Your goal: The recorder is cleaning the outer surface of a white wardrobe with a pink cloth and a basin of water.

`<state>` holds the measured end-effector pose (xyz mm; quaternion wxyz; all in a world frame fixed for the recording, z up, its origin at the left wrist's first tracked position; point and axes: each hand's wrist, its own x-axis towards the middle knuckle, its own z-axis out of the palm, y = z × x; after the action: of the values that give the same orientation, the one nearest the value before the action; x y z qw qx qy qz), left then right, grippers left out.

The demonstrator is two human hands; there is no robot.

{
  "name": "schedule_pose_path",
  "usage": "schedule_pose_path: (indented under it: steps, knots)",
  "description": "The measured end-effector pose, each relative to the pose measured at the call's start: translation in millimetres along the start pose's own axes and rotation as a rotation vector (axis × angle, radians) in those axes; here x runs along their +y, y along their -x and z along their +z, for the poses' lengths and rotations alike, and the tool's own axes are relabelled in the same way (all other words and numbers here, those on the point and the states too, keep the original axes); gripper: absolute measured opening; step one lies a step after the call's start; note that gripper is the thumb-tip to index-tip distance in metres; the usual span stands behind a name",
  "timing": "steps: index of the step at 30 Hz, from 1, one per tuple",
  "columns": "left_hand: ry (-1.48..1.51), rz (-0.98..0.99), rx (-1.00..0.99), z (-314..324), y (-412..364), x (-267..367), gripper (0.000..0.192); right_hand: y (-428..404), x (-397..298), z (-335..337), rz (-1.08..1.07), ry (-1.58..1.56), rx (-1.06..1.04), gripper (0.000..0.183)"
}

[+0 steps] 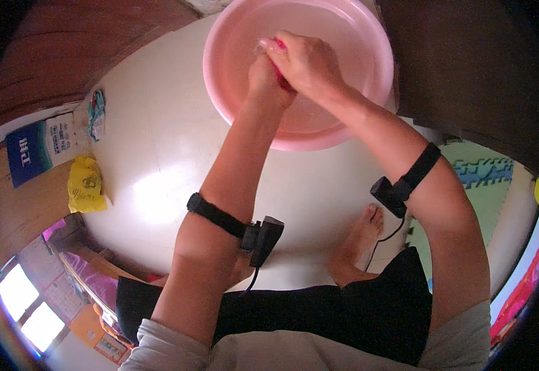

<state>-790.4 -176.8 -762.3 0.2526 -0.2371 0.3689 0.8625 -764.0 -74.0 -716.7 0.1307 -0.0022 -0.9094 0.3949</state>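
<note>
Both hands are together over a round pink plastic basin (297, 143) that holds water. My left hand (267, 76) and my right hand (304, 58) are closed around a red cloth (282, 79), which shows only in small parts between the palms and fingers. The right hand lies over the left one, so most of the cloth and the left fingers are hidden. Each forearm wears a black strap with a small black device and a cable.
The basin stands on a pale floor (158, 120) between dark wooden furniture (464, 69) on the right and a reddish-brown wooden panel (65, 46) on the left. A yellow plastic bag (86, 185) and a blue-and-white box (37, 148) are at left, green foam mats (478, 218) at right.
</note>
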Motion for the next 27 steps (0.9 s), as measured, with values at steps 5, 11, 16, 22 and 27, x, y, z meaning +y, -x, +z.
schedule_pose_path:
  steps: [5, 11, 16, 22, 27]
  knots:
    - [-0.414, 0.028, 0.241, 11.0, 20.2, 15.8, 0.038, -5.6, 31.7, -5.6, 0.008, 0.031, -0.041, 0.047]
    - [-0.678, 0.165, 0.012, 4.2, 43.1, 48.3, 0.044, -7.8, 56.2, -23.5, 0.006, 0.109, -0.106, 0.035]
    - [-1.236, 0.38, -0.018, -9.0, 42.9, 51.1, 0.057, 5.2, 95.1, 11.7, -0.266, 0.399, -0.105, 0.033]
    - [-1.802, 0.733, -0.07, -13.0, 45.4, 48.9, 0.061, -14.4, 39.8, -21.1, 0.074, 0.313, -0.634, 0.023]
    - [-1.512, 0.445, -0.297, -1.4, 45.5, 52.1, 0.052, -37.8, 9.2, -63.9, 0.013, -0.243, -0.642, 0.02]
